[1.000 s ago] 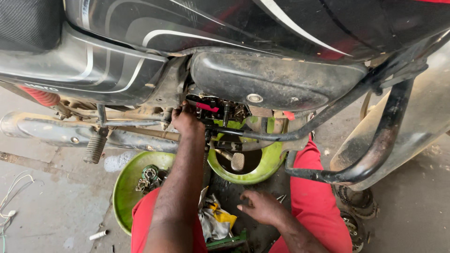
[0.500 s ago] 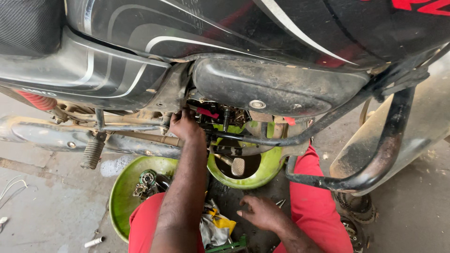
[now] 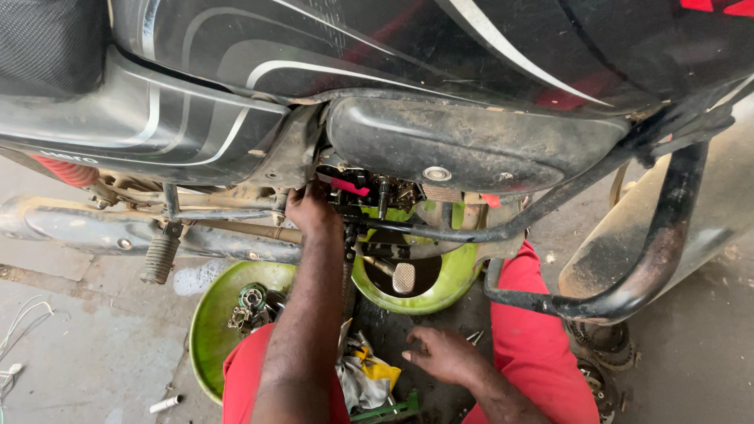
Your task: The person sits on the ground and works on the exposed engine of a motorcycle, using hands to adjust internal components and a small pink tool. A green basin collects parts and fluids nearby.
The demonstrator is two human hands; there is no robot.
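Under the motorcycle (image 3: 393,94), left hand (image 3: 312,213) apparently touches the lengthwise-running frame tube (image 3: 236,229).

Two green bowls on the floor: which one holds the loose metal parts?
The left green bowl, beside the left forearm: gears and small metal parts lie in it. The other bowl sits under the engine, around the brake pedal.

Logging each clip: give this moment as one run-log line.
left hand: reaching into motorcycle engine | right hand: down among items on floor, grip unclear | green bowls below
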